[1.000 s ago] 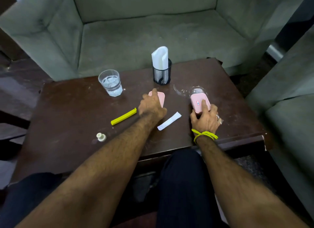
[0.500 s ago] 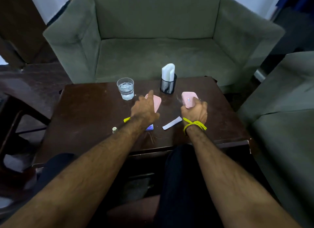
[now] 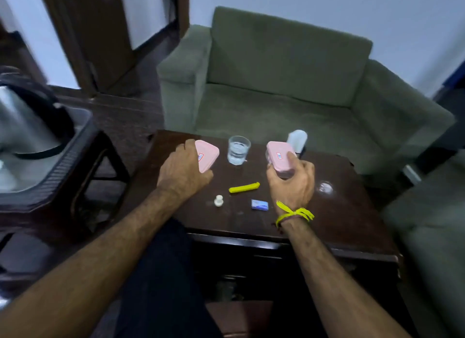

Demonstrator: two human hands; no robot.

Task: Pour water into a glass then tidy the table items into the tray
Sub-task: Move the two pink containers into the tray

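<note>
Your dark wooden table [image 3: 339, 211] fronts a green sofa [image 3: 289, 86]; both hands have lifted since earlier, left hand [image 3: 182, 171] gripping a pink lid [image 3: 207, 156], right hand [image 3: 292, 181] a pink box [image 3: 279, 156], glass of water [image 3: 238, 150] between your fingers.

We reach both arms up toward the middle of the frame. Our left hand [image 3: 182, 170] and right hand [image 3: 292, 184] each curl around something.

Glass filled, small items on the table

Glass [image 3: 238, 150] upright, holding water; yellow stick [image 3: 244, 187], white cap [image 3: 219, 201], blue packet [image 3: 260, 204] lie nearer; two pink boxes [image 3: 206, 155] [image 3: 279, 155] held, lifted.
</note>
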